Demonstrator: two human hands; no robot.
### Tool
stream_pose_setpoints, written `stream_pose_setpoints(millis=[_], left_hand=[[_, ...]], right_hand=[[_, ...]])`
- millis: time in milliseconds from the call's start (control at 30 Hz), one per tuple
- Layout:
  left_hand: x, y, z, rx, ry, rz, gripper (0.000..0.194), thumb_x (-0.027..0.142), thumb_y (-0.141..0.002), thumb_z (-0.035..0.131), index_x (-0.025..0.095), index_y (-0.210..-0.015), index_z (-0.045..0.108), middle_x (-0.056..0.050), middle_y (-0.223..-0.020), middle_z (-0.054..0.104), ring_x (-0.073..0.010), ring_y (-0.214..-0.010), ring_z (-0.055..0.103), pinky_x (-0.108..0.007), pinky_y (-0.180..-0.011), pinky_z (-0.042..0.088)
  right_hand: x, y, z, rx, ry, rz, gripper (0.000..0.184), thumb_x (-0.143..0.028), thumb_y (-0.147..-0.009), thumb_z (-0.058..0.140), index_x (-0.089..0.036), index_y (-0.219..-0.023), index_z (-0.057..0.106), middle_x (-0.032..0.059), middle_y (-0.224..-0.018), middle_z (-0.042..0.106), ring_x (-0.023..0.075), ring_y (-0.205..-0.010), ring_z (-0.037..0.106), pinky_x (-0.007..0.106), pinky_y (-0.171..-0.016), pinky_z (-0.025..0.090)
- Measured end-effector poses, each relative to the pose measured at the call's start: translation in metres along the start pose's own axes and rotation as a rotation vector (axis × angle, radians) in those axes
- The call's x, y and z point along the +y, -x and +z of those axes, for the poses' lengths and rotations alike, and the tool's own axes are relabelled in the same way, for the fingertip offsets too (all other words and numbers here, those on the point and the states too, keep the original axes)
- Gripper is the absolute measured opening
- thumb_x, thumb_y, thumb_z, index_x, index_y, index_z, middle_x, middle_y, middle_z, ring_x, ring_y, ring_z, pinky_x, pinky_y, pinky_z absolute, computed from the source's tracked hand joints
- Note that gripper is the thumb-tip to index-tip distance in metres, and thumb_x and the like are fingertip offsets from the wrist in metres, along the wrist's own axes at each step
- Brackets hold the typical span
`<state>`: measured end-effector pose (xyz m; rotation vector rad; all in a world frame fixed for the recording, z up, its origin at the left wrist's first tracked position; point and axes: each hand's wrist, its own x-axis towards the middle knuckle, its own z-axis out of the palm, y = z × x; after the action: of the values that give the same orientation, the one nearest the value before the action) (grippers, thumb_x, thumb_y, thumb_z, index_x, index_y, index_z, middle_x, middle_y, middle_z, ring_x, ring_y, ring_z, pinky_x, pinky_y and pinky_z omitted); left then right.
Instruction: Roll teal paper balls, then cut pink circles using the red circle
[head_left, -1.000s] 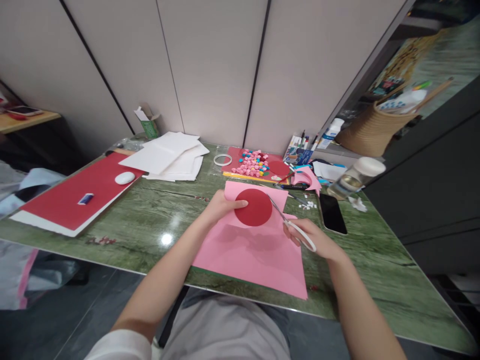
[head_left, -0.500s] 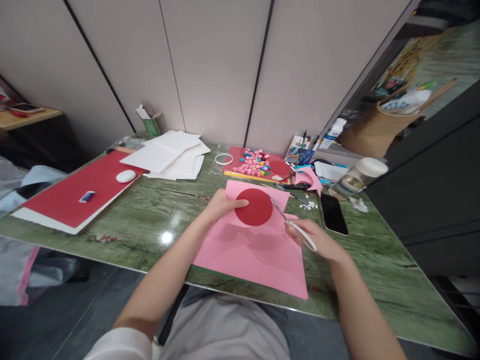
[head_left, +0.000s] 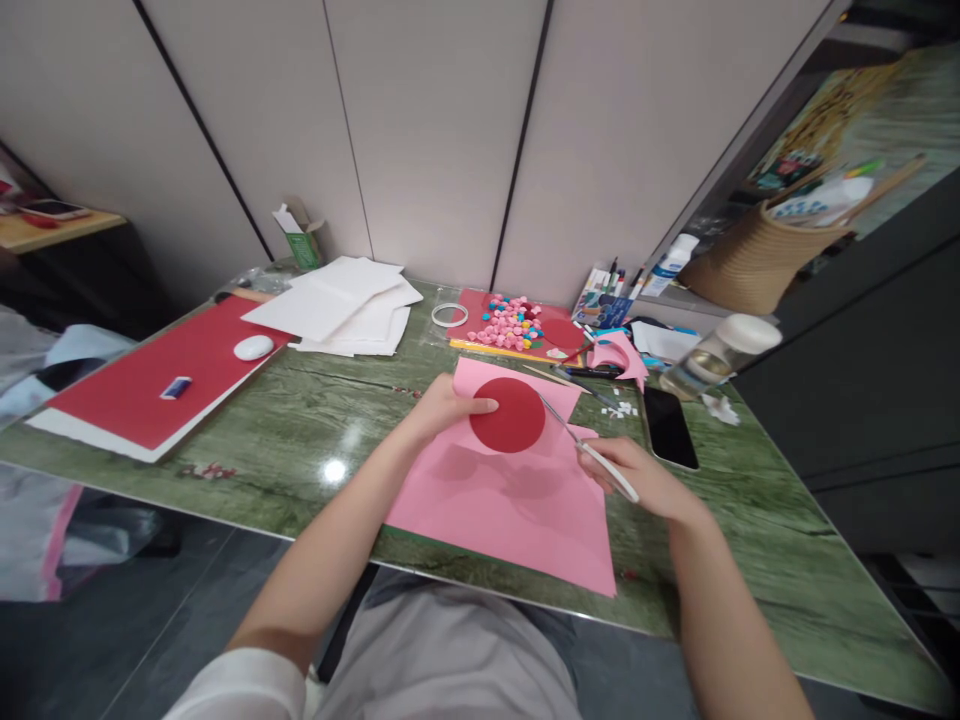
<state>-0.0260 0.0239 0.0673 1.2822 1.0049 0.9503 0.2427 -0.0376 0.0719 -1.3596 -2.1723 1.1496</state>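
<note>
My left hand pinches a red paper circle together with the pink paper behind it, thumb on top of the circle. The rest of the pink paper spreads toward the table's front edge, with a cut running in from its right side. In my right hand are scissors with white handles. Their blades point up and left, with the tips at the right rim of the circle. The fingers under the handles are partly hidden.
Behind the paper are small pink and blue pieces, a tape roll and pink scraps. To the right are a phone and a clear bottle. White sheets and a red board lie left.
The scissors' handles have come closer together and my right hand has shifted slightly right. My left hand keeps the same grip on the red circle and pink paper.
</note>
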Motion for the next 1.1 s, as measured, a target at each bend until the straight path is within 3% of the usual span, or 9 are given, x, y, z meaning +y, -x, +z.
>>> stream_pose_setpoints(millis=[500, 1100], left_hand=[[-0.0081, -0.0034, -0.0023, -0.101, -0.021, -0.076, 0.038, 0.029, -0.054, 0.072, 0.012, -0.088, 0.065, -0.009, -0.089, 0.068, -0.0226, -0.081, 0.063, -0.034, -0.072, 0.05], [-0.0081, -0.0047, -0.006, -0.137, -0.117, -0.052, 0.038, 0.033, -0.056, 0.071, 0.011, -0.087, 0.065, -0.011, -0.092, 0.067, -0.0238, -0.084, 0.062, -0.033, -0.073, 0.05]], right_hand=[[0.0007, -0.0045, 0.0047, -0.036, -0.028, -0.034, 0.04, -0.047, -0.085, 0.038, -0.015, -0.063, 0.045, -0.0026, -0.057, 0.041, 0.0092, -0.055, 0.036, 0.023, -0.051, 0.026], [-0.0014, -0.0033, 0.0026, -0.05, 0.003, -0.024, 0.041, -0.047, -0.086, 0.035, -0.016, -0.059, 0.038, -0.0035, -0.054, 0.037, 0.0086, -0.053, 0.033, 0.023, -0.051, 0.025]])
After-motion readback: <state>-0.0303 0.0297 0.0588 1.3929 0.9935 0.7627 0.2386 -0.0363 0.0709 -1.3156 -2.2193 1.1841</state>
